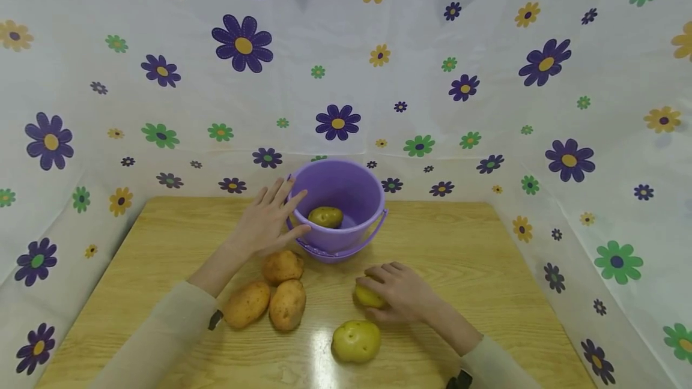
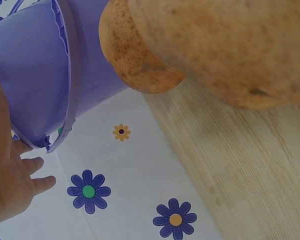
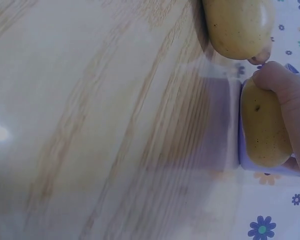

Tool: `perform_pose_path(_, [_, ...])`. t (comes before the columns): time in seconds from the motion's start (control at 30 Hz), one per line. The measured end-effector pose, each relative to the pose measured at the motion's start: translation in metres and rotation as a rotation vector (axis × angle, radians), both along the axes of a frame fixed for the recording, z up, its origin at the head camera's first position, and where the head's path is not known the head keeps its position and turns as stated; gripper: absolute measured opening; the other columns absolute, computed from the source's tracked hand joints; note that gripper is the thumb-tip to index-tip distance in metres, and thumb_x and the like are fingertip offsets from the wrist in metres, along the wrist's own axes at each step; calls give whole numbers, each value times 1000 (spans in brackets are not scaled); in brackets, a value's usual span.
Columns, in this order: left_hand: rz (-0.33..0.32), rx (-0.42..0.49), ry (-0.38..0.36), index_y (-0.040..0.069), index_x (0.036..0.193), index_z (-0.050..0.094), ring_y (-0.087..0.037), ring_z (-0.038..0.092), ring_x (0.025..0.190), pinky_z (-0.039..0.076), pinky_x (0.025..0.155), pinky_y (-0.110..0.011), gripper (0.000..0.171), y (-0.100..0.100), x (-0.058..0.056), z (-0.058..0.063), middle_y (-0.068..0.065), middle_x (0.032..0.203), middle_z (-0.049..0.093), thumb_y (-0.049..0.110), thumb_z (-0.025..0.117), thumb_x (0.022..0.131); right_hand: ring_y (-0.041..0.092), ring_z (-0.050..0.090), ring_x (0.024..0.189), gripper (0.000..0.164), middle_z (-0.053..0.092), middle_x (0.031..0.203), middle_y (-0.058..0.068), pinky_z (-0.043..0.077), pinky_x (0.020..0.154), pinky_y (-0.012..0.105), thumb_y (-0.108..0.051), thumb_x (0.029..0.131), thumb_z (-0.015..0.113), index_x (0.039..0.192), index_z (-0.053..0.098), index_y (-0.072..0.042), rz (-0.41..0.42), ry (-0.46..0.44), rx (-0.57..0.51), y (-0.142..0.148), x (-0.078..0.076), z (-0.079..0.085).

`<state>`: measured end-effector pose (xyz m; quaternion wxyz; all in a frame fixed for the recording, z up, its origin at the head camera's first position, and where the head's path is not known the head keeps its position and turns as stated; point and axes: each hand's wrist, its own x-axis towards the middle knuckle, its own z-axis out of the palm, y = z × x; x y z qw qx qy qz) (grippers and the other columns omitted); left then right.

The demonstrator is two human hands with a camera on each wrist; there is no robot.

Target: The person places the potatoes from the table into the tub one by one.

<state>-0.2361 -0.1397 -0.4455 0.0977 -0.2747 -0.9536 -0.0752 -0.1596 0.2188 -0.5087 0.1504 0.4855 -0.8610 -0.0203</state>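
A purple bucket point(image 1: 337, 239) stands at the back of the table with one potato point(image 1: 326, 217) inside. My left hand point(image 1: 265, 221) is at the bucket's left side, fingers spread and straight against its rim. In the left wrist view the bucket's wall and handle show beside that hand's fingers. My right hand point(image 1: 402, 293) grips a yellowish potato point(image 1: 369, 294) in front of the bucket; its thumb lies over the potato point(image 3: 264, 125) in the right wrist view. Nearer the front lies another yellowish potato point(image 1: 356, 341).
Three brownish potatoes point(image 1: 288, 305) lie together left of the middle, below my left hand. The wooden table point(image 1: 449, 239) is bounded at the back and sides by a white flowered cloth point(image 1: 303, 95). The bucket's handle point(image 1: 373, 236) hangs down at its front.
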Motion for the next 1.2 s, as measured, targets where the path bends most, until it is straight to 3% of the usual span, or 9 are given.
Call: perform_pose_path(1.2, [-4,-8,41,17,166,34,-44,19,164,23,132,-64,83,-1,-1,-2,-20,176,21,67,51,102,21,74,100,71,74,124,4,64,88,39,-50,74,89,134,67,-21,52,116,-122,0,12,36])
